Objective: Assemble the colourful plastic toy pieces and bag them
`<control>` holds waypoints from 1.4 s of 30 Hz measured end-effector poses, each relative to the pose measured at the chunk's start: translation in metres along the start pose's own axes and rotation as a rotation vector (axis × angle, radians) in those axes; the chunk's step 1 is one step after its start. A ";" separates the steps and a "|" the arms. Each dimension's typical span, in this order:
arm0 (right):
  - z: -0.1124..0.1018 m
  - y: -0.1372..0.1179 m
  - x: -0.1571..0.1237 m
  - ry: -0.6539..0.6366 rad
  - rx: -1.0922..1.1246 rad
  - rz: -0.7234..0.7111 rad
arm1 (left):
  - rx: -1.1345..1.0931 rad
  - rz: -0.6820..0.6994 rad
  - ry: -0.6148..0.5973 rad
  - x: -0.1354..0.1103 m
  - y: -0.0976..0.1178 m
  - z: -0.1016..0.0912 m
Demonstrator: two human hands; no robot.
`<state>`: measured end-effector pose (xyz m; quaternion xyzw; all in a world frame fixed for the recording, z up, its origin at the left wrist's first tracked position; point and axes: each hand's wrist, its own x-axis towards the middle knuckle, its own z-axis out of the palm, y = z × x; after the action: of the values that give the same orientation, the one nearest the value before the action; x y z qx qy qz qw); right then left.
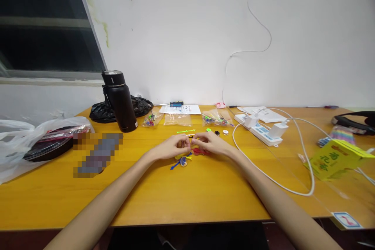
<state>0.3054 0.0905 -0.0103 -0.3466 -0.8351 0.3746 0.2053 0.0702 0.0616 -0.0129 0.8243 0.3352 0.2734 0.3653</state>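
My left hand and my right hand nearly meet above the middle of the table, fingers bent and pinched. What lies between their fingertips is too small to make out. Just under them are a blue plastic arrow, a yellow piece, a clear round disc and a red piece partly covered by my right hand. Beyond the fingers lies a bright green arrow. To its right sit a green disc, a black disc and a white disc.
Small bags of coloured parts lie near the wall, beside a screwdriver. A black bottle stands left. On the right are a power strip, a looping white cable and a yellow box.
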 end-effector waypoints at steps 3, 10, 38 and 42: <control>0.000 -0.004 0.000 0.009 0.094 -0.003 | 0.018 -0.019 0.140 0.003 -0.004 -0.002; 0.001 -0.019 0.001 0.041 0.284 -0.091 | -0.183 -0.006 0.333 0.010 -0.010 -0.005; 0.036 0.003 0.027 -0.040 1.106 -0.043 | -0.188 0.044 0.179 0.009 -0.017 -0.006; 0.034 0.004 0.028 -0.062 1.108 -0.060 | -0.330 0.045 0.160 0.014 -0.025 -0.004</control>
<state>0.2684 0.0965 -0.0328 -0.1519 -0.5285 0.7618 0.3425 0.0675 0.0867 -0.0279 0.7359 0.2952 0.3978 0.4616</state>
